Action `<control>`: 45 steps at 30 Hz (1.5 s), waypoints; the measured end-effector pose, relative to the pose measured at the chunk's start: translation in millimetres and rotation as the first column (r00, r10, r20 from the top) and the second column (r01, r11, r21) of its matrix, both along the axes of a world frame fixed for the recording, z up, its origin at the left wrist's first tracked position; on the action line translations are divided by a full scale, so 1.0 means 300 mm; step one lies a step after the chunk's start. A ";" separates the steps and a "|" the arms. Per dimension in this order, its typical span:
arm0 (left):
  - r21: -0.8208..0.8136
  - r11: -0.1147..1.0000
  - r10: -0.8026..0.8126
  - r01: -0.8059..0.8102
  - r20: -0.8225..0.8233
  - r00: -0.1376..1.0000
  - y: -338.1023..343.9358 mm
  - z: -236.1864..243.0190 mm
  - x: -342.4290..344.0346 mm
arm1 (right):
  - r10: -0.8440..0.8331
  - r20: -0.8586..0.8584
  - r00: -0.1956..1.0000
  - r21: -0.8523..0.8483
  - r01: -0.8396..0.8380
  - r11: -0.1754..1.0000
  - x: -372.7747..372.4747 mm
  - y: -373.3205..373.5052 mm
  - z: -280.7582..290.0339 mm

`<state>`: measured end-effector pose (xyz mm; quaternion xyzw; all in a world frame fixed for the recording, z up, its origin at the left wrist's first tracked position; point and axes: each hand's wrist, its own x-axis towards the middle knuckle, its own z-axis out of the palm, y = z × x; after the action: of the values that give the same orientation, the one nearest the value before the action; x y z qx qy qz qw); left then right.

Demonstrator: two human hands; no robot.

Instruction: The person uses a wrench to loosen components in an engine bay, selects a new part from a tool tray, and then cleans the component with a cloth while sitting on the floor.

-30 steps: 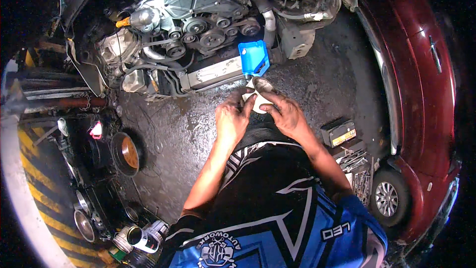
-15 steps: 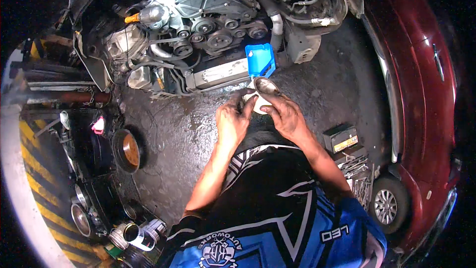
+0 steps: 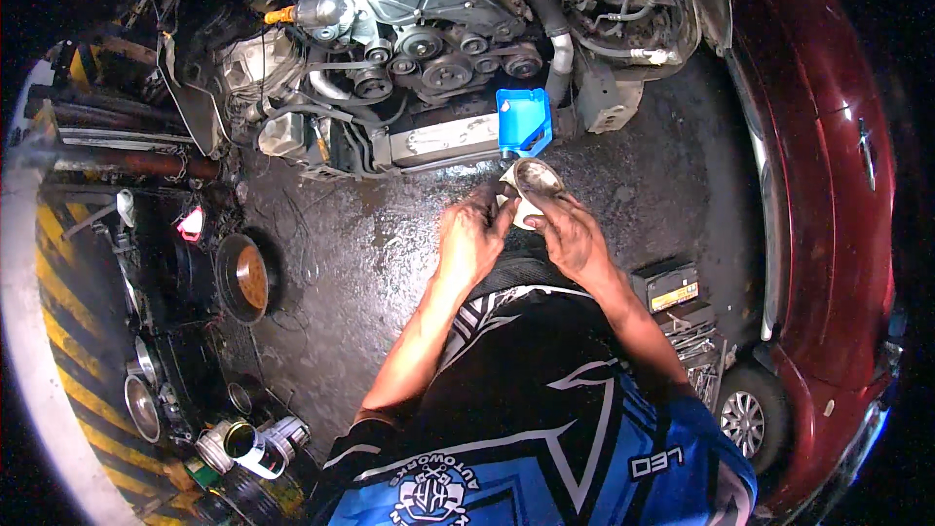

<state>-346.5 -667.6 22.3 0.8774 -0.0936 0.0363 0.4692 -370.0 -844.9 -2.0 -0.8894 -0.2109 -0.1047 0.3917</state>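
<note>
In front of my body, both hands are closed around a small white round container (image 3: pixel 536 175) with a greyish, dirty-looking inside. My right hand (image 3: pixel 575 237) grips its right side and front. The blackened fingers of my left hand (image 3: pixel 474 234) press on its left side. Just beyond it is a blue cut-open plastic jug (image 3: pixel 524 120), its narrow dark neck pointing down at the white container. Whether the jug is held or joined to the container is hidden by my fingers.
An exposed engine (image 3: pixel 438 49) with pulleys and belts lies ahead, with an orange-handled light (image 3: pixel 321 16) on it. A red car (image 3: pixel 828 166) stands at right, by a battery (image 3: pixel 672 289) and a tray of tools (image 3: pixel 693 339). A round pan (image 3: pixel 243 278) with brownish contents sits at left.
The view has shifted a little, so the engine and my hands appear slightly further right. Both hands keep their hold on the white container, and the blue jug stays just beyond it.
</note>
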 end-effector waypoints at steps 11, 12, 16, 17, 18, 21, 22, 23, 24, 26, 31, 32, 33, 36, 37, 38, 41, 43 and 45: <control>-0.130 0.973 0.175 -0.193 -0.138 0.975 -0.011 0.019 -0.027 | -0.028 -0.079 0.996 0.155 0.040 0.987 0.029 0.040 0.038; -0.129 0.973 0.175 -0.193 -0.138 0.975 -0.010 0.024 -0.025 | -0.016 -0.072 0.997 0.147 0.027 0.989 0.031 0.037 0.030; -0.036 0.990 0.135 -0.136 -0.043 0.990 -0.021 0.039 -0.009 | -0.043 0.002 0.999 0.227 0.041 0.973 0.043 0.024 0.037; -0.049 0.992 0.118 -0.117 0.024 0.993 -0.033 0.041 -0.004 | -0.067 0.009 0.998 0.227 0.063 0.972 0.041 0.022 0.052; 0.092 0.989 0.108 -0.118 0.105 0.989 -0.030 0.016 0.001 | -0.046 -0.028 0.999 0.171 0.050 0.984 0.037 0.019 0.093; 0.090 0.988 0.105 -0.123 0.177 0.978 -0.049 0.007 0.012 | -0.127 -0.062 0.990 0.009 0.128 0.992 -0.003 -0.028 0.016; -0.011 0.995 0.095 -0.096 -0.089 0.991 -0.053 0.022 0.018 | -0.105 -0.045 0.993 0.008 0.105 0.994 -0.002 -0.035 -0.020; -0.107 0.987 0.113 -0.121 -0.076 0.991 -0.088 0.067 0.021 | -0.070 -0.025 0.997 0.015 0.071 0.997 0.008 -0.028 -0.048; -0.146 0.987 0.071 -0.075 -0.030 0.997 -0.103 0.065 0.026 | -0.107 0.013 0.994 0.035 0.107 0.994 0.019 -0.021 -0.084; -0.127 0.992 -0.012 0.015 0.029 1.000 -0.132 0.061 0.039 | -0.143 0.035 0.989 0.071 0.140 0.988 0.013 -0.052 -0.083; -0.020 0.983 -0.183 0.182 -0.100 0.978 -0.213 0.071 0.050 | -0.238 -0.011 0.971 0.021 0.239 0.971 -0.047 -0.122 -0.079; -0.068 0.973 -0.222 0.221 -0.013 0.975 -0.241 0.073 0.036 | -0.300 0.044 0.953 0.048 0.298 0.953 -0.051 -0.127 -0.129; -0.139 0.964 -0.221 0.228 0.063 0.973 -0.225 0.039 0.055 | -0.290 0.122 0.949 0.066 0.284 0.957 -0.039 -0.120 -0.108; -0.009 0.990 -0.137 0.137 0.054 0.989 -0.251 0.029 0.058 | -0.343 0.102 0.934 0.065 0.338 0.939 -0.044 -0.128 -0.085; 0.000 0.991 -0.130 0.130 0.041 0.991 -0.271 0.045 0.050 | -0.369 0.106 0.923 0.059 0.364 0.929 -0.043 -0.142 -0.098; 0.014 0.991 -0.137 0.137 0.065 0.988 -0.285 0.052 0.047 | -0.358 0.151 0.921 0.033 0.357 0.933 -0.037 -0.153 -0.103; -0.001 0.984 -0.174 0.176 0.114 0.978 -0.299 0.046 0.059 | -0.337 0.202 0.920 0.030 0.338 0.941 -0.039 -0.178 -0.082; -0.015 0.989 -0.145 0.149 0.142 0.979 -0.263 0.031 0.081 | -0.276 0.157 0.948 0.055 0.270 0.961 -0.033 -0.166 -0.043; -0.069 0.980 -0.178 0.187 0.119 0.977 -0.241 0.022 0.094 | -0.258 0.022 0.966 0.146 0.253 0.956 -0.025 -0.157 -0.067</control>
<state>-318.2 -740.0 28.8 0.8422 -0.1982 0.0460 0.4993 -377.6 -892.2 -22.0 -0.8768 -0.0941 -0.1871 0.4329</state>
